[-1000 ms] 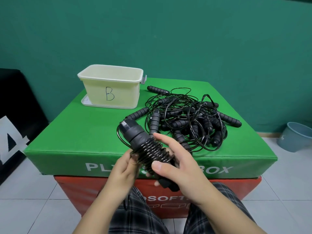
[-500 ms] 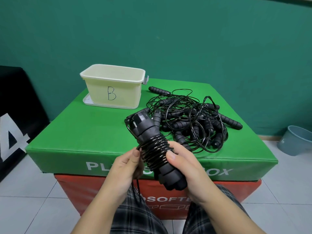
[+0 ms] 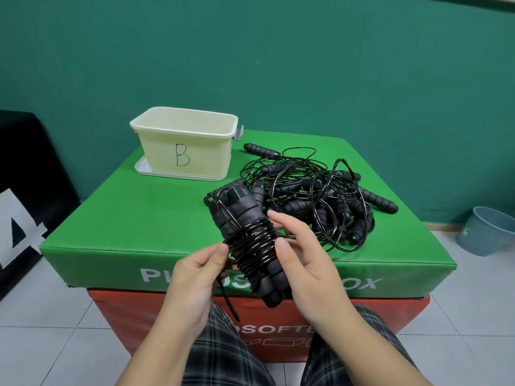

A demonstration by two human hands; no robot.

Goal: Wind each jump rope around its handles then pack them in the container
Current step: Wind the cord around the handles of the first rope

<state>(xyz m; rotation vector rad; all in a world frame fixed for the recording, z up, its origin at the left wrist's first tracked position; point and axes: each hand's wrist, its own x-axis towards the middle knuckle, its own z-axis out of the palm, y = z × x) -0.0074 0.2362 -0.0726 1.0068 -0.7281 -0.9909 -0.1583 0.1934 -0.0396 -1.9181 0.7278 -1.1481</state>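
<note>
Since the earlier frame the wound jump rope (image 3: 250, 238) has tilted upright, near the container (image 3: 185, 146); right hand (image 3: 303, 257) grips its handles, left hand (image 3: 195, 271) pinches the loose tail, which needs tucking before packing.

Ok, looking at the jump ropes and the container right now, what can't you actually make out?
Head view only:
- Inside of the container: its front wall hides the floor, so contents unknown.
- Tangled pile of ropes: overlapping cords prevent counting ropes.
- Wound rope bundle: left hand and right hand cover its sides; where the loose cord end attaches is unclear.
- Green box lettering: partly blocked by hands.
</note>
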